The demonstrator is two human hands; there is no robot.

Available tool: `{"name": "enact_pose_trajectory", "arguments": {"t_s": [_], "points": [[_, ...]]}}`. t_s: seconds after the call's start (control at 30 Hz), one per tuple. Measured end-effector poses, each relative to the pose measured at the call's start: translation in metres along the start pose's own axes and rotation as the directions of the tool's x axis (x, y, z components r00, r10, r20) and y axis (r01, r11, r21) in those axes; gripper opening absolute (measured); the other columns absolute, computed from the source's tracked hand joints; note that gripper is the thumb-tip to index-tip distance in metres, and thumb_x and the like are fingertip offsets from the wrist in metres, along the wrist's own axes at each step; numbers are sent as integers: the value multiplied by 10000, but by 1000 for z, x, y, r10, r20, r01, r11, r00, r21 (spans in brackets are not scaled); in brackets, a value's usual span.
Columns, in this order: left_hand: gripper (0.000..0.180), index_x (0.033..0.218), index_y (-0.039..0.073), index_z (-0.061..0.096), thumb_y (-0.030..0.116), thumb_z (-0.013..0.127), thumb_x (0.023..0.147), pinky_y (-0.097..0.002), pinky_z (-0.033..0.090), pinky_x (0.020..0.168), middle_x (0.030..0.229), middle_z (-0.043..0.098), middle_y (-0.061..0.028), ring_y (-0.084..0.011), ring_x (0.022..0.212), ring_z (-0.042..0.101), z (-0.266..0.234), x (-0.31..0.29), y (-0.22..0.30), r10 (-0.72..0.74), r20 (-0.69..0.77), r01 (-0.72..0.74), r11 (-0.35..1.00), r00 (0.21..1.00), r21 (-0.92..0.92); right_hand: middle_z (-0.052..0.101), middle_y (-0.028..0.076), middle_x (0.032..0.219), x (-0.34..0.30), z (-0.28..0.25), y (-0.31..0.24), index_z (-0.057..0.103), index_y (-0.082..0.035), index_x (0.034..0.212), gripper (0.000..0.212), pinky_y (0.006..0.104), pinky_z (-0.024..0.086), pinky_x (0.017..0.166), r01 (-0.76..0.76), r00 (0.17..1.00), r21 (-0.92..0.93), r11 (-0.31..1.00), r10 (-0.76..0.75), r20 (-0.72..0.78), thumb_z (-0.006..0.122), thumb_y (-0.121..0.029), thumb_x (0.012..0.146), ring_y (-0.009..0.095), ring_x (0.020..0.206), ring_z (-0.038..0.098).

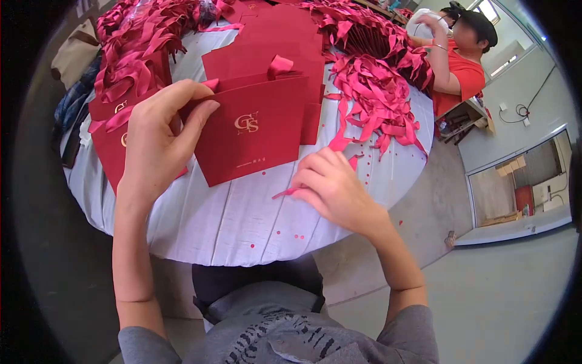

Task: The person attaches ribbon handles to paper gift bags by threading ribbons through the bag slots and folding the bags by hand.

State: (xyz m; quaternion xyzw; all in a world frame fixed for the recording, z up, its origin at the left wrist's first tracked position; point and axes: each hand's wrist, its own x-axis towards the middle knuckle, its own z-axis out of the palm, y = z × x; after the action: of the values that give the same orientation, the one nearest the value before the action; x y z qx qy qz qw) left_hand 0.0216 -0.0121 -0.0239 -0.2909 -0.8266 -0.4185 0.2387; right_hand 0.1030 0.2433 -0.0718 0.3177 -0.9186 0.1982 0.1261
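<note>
A dark red paper gift bag point(267, 142) with gold print on its front stands tilted over the table's near side. My left hand point(160, 136) is closed on its upper left corner, thumb on the front panel. A pink-red ribbon loop point(280, 65) sticks up from the bag's top edge. My right hand point(330, 185), to the right of the bag, is closed on a pink ribbon point(341, 144). One end of that ribbon pokes out by the thumb, and the rest trails away behind the fingers.
The round table has a pale wrinkled cover point(242, 230) scattered with small red paper dots. A heap of loose ribbons point(379, 100) lies right. More red bags point(260, 36) are stacked behind, and ribboned bags point(103, 155) stand left. A person in a red shirt point(467, 70) is at the far right.
</note>
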Motion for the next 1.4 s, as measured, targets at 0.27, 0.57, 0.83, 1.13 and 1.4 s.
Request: {"name": "enact_pose_trajectory", "arguments": {"t_s": [0.27,0.57,0.83,1.13,1.4], "points": [[98,899,-24,626,25,665,823,-236,321,469,877,691,-64,-78,513,395,5,-1,-6,1,-24,-1,1000,1000,-4,664,80,946,26,-37,-4,596,-7,935,93,297,488,793,-50,913,696,716,316,-259,642,-8,855,163,860,645],[85,949,-41,601,-14,586,870,-217,397,621,791,592,-30,-60,703,488,0,-3,-10,-35,77,49,979,996,-199,625,109,871,68,-41,-28,425,40,1186,238,256,521,712,-65,945,961,268,327,-27,480,-58,976,136,776,613],[122,997,-55,594,-13,523,906,-236,446,758,891,628,-50,-84,846,546,-10,-1,-17,-123,190,187,912,974,-365,679,112,847,87,-3,-39,601,47,1038,166,161,429,500,-116,904,899,422,420,-80,556,-85,948,65,623,583],[168,1047,-50,617,38,535,931,-211,442,714,867,620,-6,-49,809,539,-11,-7,-30,-205,284,316,845,937,-431,652,61,829,96,23,-52,622,44,985,143,208,511,631,-104,814,685,721,457,-357,646,52,844,88,716,626],[167,1038,1,646,93,550,936,-176,336,451,685,543,55,-7,504,436,-9,-9,-25,-324,347,467,722,880,-510,626,28,764,96,35,-44,618,8,893,95,199,459,572,-51,762,459,887,332,-556,670,38,819,58,639,576]]}}
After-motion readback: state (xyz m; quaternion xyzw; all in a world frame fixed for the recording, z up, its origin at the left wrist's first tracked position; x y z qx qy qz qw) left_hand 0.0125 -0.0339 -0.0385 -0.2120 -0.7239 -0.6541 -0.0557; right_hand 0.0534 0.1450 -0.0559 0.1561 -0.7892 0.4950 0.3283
